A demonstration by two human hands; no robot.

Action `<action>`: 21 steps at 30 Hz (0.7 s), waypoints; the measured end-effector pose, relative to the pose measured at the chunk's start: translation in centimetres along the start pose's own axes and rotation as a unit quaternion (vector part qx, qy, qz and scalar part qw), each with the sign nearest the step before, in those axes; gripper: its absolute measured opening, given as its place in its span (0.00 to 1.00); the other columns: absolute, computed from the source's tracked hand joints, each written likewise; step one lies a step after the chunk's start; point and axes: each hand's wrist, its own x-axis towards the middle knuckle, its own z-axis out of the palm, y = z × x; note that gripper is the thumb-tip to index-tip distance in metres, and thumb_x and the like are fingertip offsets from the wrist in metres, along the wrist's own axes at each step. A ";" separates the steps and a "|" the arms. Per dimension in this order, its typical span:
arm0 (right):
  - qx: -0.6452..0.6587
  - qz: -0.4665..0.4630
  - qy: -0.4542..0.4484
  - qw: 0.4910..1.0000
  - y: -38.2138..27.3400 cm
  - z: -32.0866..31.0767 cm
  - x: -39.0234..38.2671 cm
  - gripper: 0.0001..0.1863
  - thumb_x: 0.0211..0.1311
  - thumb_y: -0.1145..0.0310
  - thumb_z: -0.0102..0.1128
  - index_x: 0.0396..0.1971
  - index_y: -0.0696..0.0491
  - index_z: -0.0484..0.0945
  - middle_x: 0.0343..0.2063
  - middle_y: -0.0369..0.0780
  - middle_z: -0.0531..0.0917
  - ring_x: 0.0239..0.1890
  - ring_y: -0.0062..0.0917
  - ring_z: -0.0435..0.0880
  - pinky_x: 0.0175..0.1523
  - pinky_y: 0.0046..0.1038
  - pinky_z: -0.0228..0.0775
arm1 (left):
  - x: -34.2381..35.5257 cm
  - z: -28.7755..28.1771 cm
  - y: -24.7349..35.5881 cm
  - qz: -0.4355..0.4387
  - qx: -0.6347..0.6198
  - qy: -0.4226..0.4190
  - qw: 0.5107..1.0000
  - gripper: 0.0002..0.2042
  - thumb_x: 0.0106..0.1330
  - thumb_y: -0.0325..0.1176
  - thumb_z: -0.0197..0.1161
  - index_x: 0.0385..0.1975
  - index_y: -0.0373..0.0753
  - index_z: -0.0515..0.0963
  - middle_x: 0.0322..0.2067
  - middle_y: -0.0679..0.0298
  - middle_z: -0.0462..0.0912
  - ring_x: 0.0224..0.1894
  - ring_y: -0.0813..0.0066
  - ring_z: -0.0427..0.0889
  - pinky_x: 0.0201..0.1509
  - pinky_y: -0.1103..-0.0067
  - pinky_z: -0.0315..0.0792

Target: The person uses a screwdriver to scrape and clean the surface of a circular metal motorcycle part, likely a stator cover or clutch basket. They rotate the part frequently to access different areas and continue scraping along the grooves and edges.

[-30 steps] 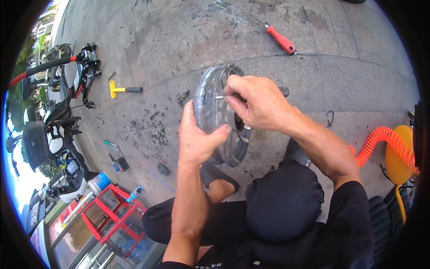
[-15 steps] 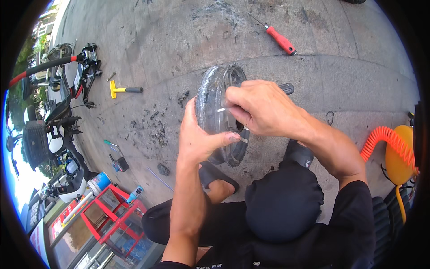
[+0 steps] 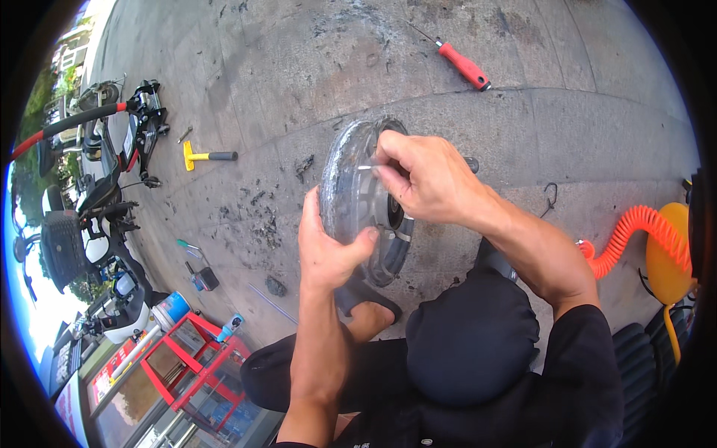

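Grey, debris-strewn pavement spreads behind the scuffed metal wheel at centre; your left hand clasps it, your right hand pinches a thin pale stick; black-and-white scooters stand far left.

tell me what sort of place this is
Probably an outdoor repair spot for scooters or motorbikes: two-wheelers stand along the left, a hammer and a red-handled screwdriver lie on the paving, and the left hand holds a wheel rim.
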 end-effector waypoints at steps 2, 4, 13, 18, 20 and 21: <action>0.013 -0.029 -0.011 0.999 -0.7 0.7 -0.5 0.06 0.57 0.71 0.61 0.31 0.54 0.72 0.22 0.46 0.81 0.29 0.48 0.82 0.31 0.46 0.69 | -0.2 -0.2 -0.1 -0.001 -0.004 0.006 1.000 0.34 0.46 0.28 0.74 0.56 0.32 0.68 0.45 0.61 0.80 0.46 0.74 0.78 0.54 0.75 0.73; 0.008 0.021 0.050 0.998 1.2 0.3 0.5 0.06 0.57 0.71 0.61 0.31 0.54 0.73 0.21 0.47 0.80 0.29 0.48 0.81 0.31 0.46 0.69 | 0.0 0.2 0.2 -0.017 -0.008 0.001 1.000 0.34 0.46 0.27 0.74 0.56 0.32 0.68 0.45 0.61 0.80 0.46 0.74 0.78 0.53 0.75 0.73; -0.084 -0.025 0.014 0.996 0.1 -1.5 0.1 0.07 0.57 0.69 0.61 0.31 0.55 0.74 0.20 0.47 0.81 0.27 0.47 0.81 0.31 0.46 0.70 | -0.2 0.5 0.6 0.012 0.061 -0.005 0.998 0.36 0.43 0.30 0.75 0.55 0.31 0.68 0.44 0.59 0.81 0.46 0.73 0.79 0.54 0.74 0.73; -0.127 -0.021 -0.005 0.992 0.4 -2.8 0.8 0.06 0.58 0.70 0.60 0.30 0.55 0.73 0.20 0.46 0.80 0.28 0.48 0.81 0.31 0.47 0.70 | 0.3 1.1 0.6 0.003 0.028 -0.025 0.999 0.35 0.46 0.29 0.75 0.57 0.31 0.68 0.46 0.63 0.78 0.48 0.76 0.77 0.55 0.77 0.72; -0.125 -0.051 -0.041 0.990 -1.4 -2.6 -0.8 0.07 0.58 0.70 0.60 0.30 0.55 0.73 0.20 0.46 0.80 0.27 0.48 0.81 0.30 0.47 0.69 | -0.4 1.2 1.1 -0.002 0.049 -0.026 0.998 0.35 0.46 0.29 0.75 0.57 0.31 0.68 0.46 0.63 0.78 0.48 0.76 0.77 0.55 0.76 0.72; -0.124 -0.066 -0.058 0.988 -1.9 -2.6 -1.2 0.07 0.59 0.69 0.59 0.30 0.55 0.72 0.20 0.46 0.80 0.27 0.48 0.81 0.30 0.47 0.69 | -0.7 1.3 1.2 -0.007 0.060 -0.026 0.998 0.35 0.46 0.28 0.74 0.57 0.31 0.68 0.46 0.63 0.78 0.48 0.76 0.77 0.55 0.76 0.72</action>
